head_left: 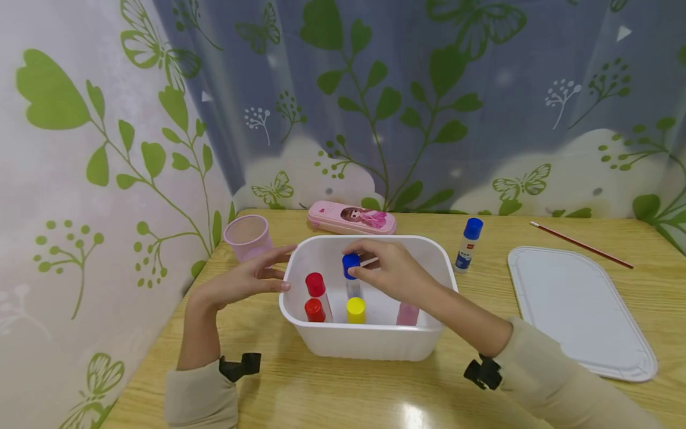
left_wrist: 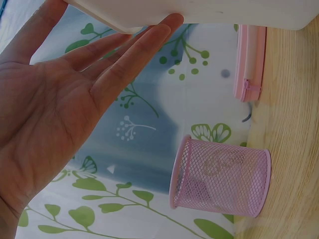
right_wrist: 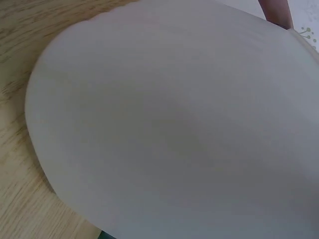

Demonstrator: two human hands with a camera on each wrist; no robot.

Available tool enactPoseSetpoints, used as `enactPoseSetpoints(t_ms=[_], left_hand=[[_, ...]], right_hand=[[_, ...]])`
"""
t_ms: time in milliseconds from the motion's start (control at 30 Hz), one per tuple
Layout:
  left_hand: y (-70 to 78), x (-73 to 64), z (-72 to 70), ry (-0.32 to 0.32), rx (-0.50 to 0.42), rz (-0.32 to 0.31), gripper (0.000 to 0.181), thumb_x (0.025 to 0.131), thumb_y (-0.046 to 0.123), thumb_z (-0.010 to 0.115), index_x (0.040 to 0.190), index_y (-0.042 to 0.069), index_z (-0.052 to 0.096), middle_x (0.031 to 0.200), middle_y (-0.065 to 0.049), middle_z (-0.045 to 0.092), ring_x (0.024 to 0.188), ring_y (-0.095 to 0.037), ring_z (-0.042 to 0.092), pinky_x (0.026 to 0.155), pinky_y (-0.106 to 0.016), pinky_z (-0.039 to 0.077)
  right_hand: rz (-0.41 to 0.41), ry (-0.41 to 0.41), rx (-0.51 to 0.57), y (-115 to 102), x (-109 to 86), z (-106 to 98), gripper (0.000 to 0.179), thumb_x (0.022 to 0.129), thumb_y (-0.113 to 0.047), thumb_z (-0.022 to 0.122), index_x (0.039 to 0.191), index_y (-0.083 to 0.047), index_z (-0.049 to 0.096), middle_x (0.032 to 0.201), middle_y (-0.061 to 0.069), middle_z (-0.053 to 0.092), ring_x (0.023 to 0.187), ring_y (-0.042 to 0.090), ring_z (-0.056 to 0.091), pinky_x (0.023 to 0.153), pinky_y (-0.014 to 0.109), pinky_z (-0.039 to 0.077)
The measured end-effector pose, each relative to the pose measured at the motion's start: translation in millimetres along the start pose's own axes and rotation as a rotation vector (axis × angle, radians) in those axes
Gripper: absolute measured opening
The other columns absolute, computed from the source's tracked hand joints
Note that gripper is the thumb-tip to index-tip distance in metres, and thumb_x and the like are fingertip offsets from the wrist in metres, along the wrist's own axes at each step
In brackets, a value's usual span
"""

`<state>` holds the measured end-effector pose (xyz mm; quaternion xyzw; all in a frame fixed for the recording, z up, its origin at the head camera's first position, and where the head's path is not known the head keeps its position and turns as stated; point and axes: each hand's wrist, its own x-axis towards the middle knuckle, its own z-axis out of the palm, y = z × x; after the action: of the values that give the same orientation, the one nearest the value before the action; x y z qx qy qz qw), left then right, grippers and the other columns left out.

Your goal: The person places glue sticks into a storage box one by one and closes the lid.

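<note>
A white plastic bin (head_left: 370, 344) stands on the table. Inside it my right hand (head_left: 402, 274) pinches the blue cap of a glue stick (head_left: 351, 266), which stands upright. My left hand (head_left: 238, 283) rests its extended fingers on the bin's left rim; from the left wrist view, the fingertips (left_wrist: 172, 21) reach the bin's edge. Also in the bin are two red-capped sticks (head_left: 315, 284), a yellow-capped one (head_left: 356, 309) and a pink item (head_left: 408, 314), their lower parts hidden by the front wall. A pale surface fills most of the right wrist view, hiding my right hand there.
A pink mesh pen cup (left_wrist: 222, 177) stands left of the bin, and a pink pencil case (head_left: 351, 218) lies behind it. To the right are another blue-capped glue stick (head_left: 468, 245), a white tray (head_left: 579, 310) and a pencil (head_left: 581, 244). A patterned curtain (head_left: 407, 119) hangs behind.
</note>
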<state>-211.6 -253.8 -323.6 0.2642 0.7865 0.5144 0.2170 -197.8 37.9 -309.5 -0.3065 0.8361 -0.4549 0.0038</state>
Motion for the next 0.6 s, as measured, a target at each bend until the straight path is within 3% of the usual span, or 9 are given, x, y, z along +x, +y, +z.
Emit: enactPoseSetpoints(t_ms=[233, 600], left_hand=[[1.1, -0.3, -0.2, 0.0, 0.016, -0.01, 0.071, 0.089, 0.017, 0.062, 0.147, 0.013, 0.022, 0.144, -0.014, 0.028, 0.12, -0.033, 0.042, 0.091, -0.047, 0.041], [1.5, -0.2, 0.9, -0.003, 0.002, -0.016, 0.071, 0.089, 0.016, 0.062, 0.147, 0.014, 0.021, 0.145, -0.015, 0.026, 0.121, -0.034, 0.041, 0.092, -0.045, 0.04]], right_hand=[[-0.029, -0.054, 0.004, 5.1, 0.5, 2.4, 0.027, 0.084, -0.004, 0.067, 0.11, 0.0, 0.061, 0.104, 0.007, 0.062, 0.094, 0.021, 0.061, 0.08, 0.029, 0.049], [0.014, -0.114, -0.041, 8.4, 0.6, 3.0, 0.027, 0.084, -0.002, 0.066, 0.11, 0.001, 0.06, 0.105, 0.009, 0.062, 0.096, 0.022, 0.061, 0.081, 0.029, 0.049]])
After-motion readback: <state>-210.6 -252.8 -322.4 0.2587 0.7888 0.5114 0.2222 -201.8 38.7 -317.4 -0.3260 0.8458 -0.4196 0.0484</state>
